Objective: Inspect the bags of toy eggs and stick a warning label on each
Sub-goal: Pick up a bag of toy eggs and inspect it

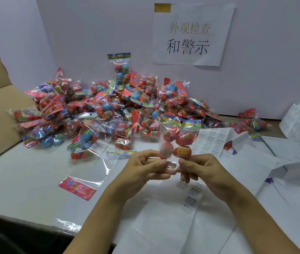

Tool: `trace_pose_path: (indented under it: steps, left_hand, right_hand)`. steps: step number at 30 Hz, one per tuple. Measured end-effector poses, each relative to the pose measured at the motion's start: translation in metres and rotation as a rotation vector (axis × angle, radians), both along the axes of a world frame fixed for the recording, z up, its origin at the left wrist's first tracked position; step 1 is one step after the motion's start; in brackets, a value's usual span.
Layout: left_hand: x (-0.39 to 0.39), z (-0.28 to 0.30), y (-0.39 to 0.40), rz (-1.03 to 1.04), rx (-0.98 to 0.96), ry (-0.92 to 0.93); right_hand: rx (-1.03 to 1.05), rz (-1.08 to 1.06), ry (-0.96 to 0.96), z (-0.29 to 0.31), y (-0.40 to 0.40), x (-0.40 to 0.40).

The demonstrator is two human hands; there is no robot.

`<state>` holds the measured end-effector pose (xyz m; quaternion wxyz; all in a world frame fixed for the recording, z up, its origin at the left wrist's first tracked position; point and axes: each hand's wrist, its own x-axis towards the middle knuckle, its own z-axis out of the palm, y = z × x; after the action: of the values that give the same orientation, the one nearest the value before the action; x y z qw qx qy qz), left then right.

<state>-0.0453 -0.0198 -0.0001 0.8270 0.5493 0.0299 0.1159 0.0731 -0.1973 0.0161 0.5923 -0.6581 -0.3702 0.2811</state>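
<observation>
Bag [177, 138]: held upright above the surface's [26, 173] near edge.
Fingers [161, 163]: both hands pinched shut on its bottom film.
Handling: judged light, crinkly, slippery (best gripped by the film edges).

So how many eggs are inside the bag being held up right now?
4 show in the held bag: two red eggs side by side on top, two below, just above both hands. Another could hide behind them.

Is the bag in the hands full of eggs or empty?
Full. The held bag shows red toy eggs through its clear plastic, while the left hand and right hand pinch its bottom edge.
</observation>
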Motion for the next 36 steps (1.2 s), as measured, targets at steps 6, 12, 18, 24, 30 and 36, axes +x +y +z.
trace_pose_path:
  steps: [6,12,18,24,30,36]
  left_hand:
    - [-0.005,0.002,0.009,-0.057,-0.033,-0.023]
    - [-0.006,0.003,0.013,-0.13,-0.047,-0.027]
    - [-0.008,0.0,0.015,-0.207,-0.111,-0.011]
    - [-0.007,0.0,0.008,-0.238,-0.078,0.027]
    - [-0.007,0.001,0.001,-0.292,0.097,0.146]
    - [-0.001,-0.004,-0.008,-0.042,0.342,0.177]
  right_hand:
    - [0.035,0.015,-0.014,0.005,-0.011,0.007]
    - [0.082,-0.124,-0.014,0.003,-0.007,0.009]
    - [0.136,-0.274,0.038,0.0,-0.006,0.012]
    - [0.274,-0.347,0.157,0.0,-0.005,0.012]
    - [0.297,-0.327,0.168,-0.001,0.002,0.0]
    - [0.276,-0.348,0.185,-0.006,0.007,-0.005]
